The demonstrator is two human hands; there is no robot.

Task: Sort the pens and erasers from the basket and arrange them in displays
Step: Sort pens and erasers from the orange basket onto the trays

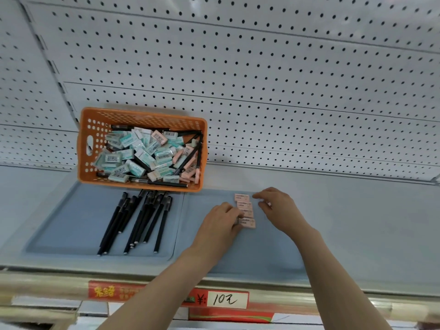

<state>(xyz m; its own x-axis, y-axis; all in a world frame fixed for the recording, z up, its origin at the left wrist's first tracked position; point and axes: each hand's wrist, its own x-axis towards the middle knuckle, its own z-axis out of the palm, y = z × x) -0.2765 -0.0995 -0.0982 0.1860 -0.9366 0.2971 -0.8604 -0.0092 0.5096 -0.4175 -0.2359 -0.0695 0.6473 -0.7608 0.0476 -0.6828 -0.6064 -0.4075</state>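
A white pegboard wall point(262, 67) is rising behind a grey shelf point(357, 222), and an orange basket point(142, 114) is sitting at the back of the shelf, against the wall. The basket is holding a jumble of mint and pink boxed erasers point(133, 153), with a few black pens point(166, 184) lying among them.

Just in front of the basket, a bundle of loose black pens point(140, 220) is lying on a blue tray point(71, 222), caps pointing towards the basket and barrels fanning out towards the shelf's front edge. A second blue tray point(262, 253) is lying in front of the basket and to its right. On it, a short column of pink erasers point(246, 211) is lying flat, each one touching the next.

The left hand point(220, 226) is reaching in from the front edge, forearm angled towards the basket, palm down. Its fingers are curling over the left ends of the lower erasers. Whether they are gripping an eraser or only pressing against it cannot be told, since the fingertips are hidden.

The right hand point(278, 207) is coming in on the side of the column away from the basket, wrist bent and palm down. Its fingers are loosely bent, with the tips just beside the right ends of the upper erasers and nothing held in them.

A red price label point(226, 300) is hanging on the shelf's front rail, well in front of the basket.
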